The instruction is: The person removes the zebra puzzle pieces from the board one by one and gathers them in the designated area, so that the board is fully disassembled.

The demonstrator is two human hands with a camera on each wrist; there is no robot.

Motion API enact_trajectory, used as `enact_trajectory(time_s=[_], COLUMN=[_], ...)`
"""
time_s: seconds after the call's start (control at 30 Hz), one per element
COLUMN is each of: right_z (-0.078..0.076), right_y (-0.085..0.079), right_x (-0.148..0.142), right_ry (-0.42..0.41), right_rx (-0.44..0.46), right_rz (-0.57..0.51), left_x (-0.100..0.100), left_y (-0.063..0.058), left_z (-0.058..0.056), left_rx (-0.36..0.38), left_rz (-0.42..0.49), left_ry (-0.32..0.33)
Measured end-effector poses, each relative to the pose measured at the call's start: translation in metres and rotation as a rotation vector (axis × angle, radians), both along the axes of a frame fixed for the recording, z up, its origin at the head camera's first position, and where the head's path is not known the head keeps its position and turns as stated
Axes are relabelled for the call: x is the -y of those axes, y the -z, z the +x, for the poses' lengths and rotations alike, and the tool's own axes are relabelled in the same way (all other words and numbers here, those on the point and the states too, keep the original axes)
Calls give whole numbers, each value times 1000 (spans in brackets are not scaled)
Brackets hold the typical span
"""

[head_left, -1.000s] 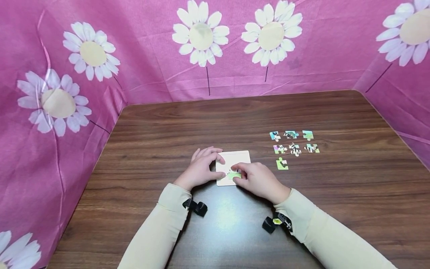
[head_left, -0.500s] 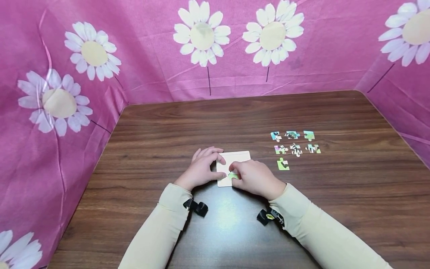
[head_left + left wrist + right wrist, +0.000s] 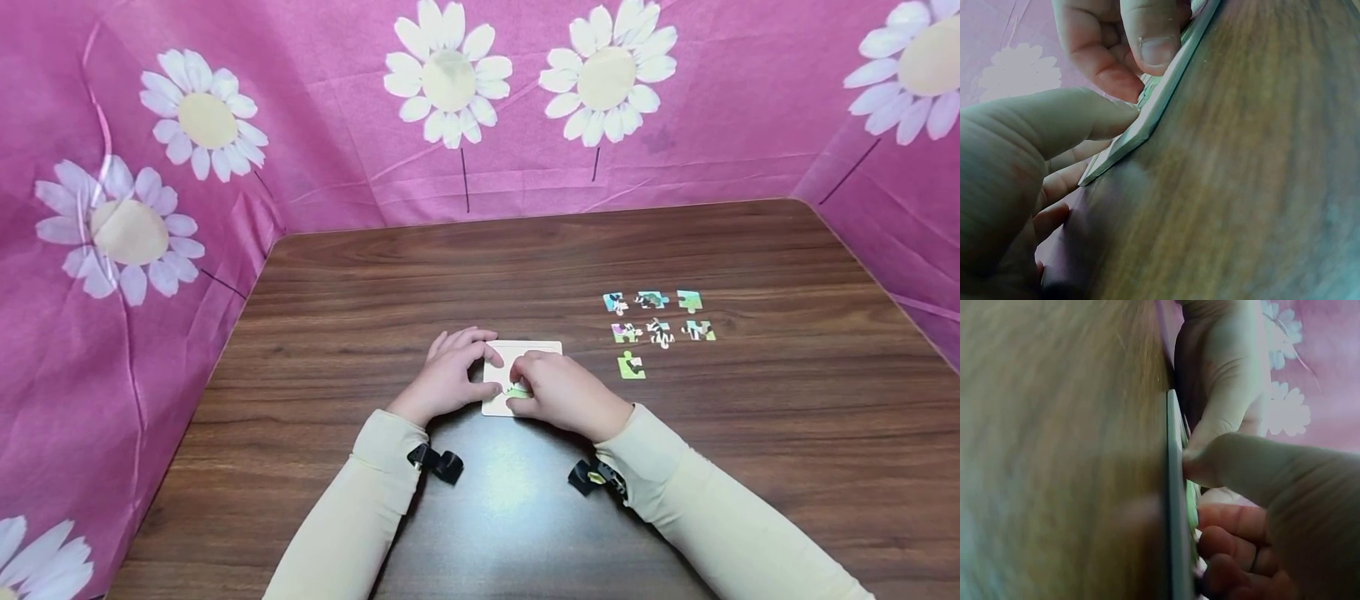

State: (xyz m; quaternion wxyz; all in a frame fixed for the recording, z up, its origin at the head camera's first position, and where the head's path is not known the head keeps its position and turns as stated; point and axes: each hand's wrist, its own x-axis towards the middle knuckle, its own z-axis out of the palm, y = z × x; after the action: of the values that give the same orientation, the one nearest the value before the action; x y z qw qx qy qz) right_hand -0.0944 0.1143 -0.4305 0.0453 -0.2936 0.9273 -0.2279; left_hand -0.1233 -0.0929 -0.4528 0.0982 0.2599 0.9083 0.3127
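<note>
A small pale puzzle board [image 3: 532,345] lies on the table in the head view, between both hands. My left hand [image 3: 456,379] rests at its left side, thumb and index fingertips spread on its top. The other left fingers reach past the edge. My right hand [image 3: 566,396] bends over the board, its thumb and curled fingers around a green jigsaw piece [image 3: 517,392] lying in it. That hand covers much of the piece and the board's right part. In the right wrist view a green edge [image 3: 1192,506] shows by the fingertips.
Several loose jigsaw pieces [image 3: 632,366] lie in rows to the right of the board. The brown wooden table [image 3: 360,292] ends at a pink cloth [image 3: 322,108] printed with daisies, behind and along both sides. Each wrist wears a black camera strap [image 3: 596,477].
My right hand has slid left over the board, its thumb and fingers now farther across the green piece. The left hand and the loose pieces stay as they were.
</note>
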Motion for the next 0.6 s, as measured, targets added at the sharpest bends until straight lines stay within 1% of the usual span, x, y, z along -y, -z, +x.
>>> enact_trajectory(time_s=[0.13, 0.27, 0.4, 0.6], right_z=[-1, -1, -1, 0], right_y=[4, 6, 8, 11], right_x=[1, 1, 0, -2], right_ry=[15, 7, -9, -1], right_rx=[6, -20, -45, -60], right_rz=[11, 16, 6, -10], left_x=[0, 0, 0, 0], left_y=[-1, -1, -1, -3], left_z=[0, 1, 1, 2], left_rx=[-8, -17, -8, -9], left_rz=[6, 11, 7, 13], left_ry=[2, 3, 1, 4])
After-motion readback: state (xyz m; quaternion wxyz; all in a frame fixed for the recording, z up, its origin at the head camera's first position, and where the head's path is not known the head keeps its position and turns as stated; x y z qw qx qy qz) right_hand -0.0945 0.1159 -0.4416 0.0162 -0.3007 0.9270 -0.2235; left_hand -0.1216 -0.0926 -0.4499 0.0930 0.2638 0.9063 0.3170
